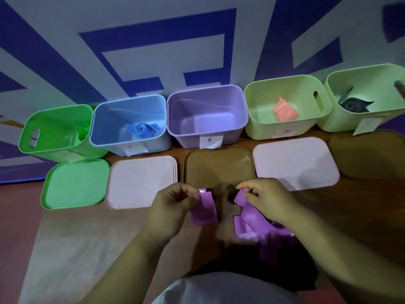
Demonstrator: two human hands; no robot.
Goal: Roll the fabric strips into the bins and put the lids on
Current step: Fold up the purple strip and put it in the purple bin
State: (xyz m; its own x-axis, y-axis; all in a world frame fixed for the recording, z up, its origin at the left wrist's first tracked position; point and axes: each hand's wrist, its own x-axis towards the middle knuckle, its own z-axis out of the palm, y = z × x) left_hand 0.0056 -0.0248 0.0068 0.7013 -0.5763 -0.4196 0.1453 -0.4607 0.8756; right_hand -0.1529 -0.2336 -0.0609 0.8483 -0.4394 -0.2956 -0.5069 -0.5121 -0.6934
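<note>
A purple fabric strip (249, 218) is held over the table's near side. My left hand (175, 205) pinches one end of it, which hangs down as a flat piece. My right hand (267, 198) pinches the other part, whose loose loops pile up below. Straight ahead stands the purple bin (237, 119), with nothing in it. A blue bin (99, 137) holds a rolled blue strip (142, 129). The bright green bin (28, 137) holds a green strip (82, 131). One pale green bin (252, 119) holds an orange strip (285, 109). Another pale green bin (333, 119) holds a dark strip (355, 104).
Several lids lie flat in a row in front of the bins: a green lid (74, 185), a pinkish white lid (135, 183), a brown lid (219, 165), another pinkish white lid (295, 161) and a brown lid (368, 154) at the right. A blue-and-white patterned wall stands behind the bins.
</note>
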